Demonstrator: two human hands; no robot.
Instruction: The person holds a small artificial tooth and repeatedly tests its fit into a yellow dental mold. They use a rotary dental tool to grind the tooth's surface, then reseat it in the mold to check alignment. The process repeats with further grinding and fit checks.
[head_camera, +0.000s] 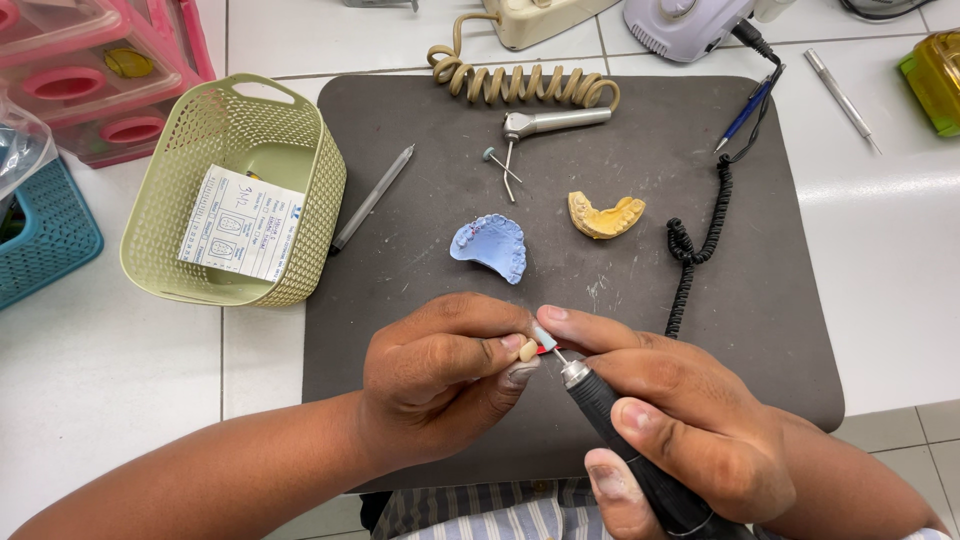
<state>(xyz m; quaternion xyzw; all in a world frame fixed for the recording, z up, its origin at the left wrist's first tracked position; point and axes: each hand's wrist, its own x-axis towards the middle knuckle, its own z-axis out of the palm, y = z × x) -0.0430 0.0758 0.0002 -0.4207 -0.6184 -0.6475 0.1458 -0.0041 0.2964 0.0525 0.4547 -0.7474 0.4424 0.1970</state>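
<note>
Dark bench mat (700, 330): your left hand (440, 375) pinches a small tooth piece (528, 350); your right hand (690, 420) grips the grinding handpiece (640, 455), tip touching it. Grinding appears underway; blue cast (492, 245) and yellow cast (605, 215) lie apart, untouched.

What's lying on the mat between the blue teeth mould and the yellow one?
Nothing. In the head view, only bare dark mat separates the blue dental cast from the yellow dental cast; the small burs lie farther back.

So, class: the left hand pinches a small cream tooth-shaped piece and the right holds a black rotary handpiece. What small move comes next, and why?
Probably ease the pale polishing tip onto the small cream tooth-shaped piece: the left hand pinches it steady, and the right hand already aims the black rotary handpiece right beside it.
</note>
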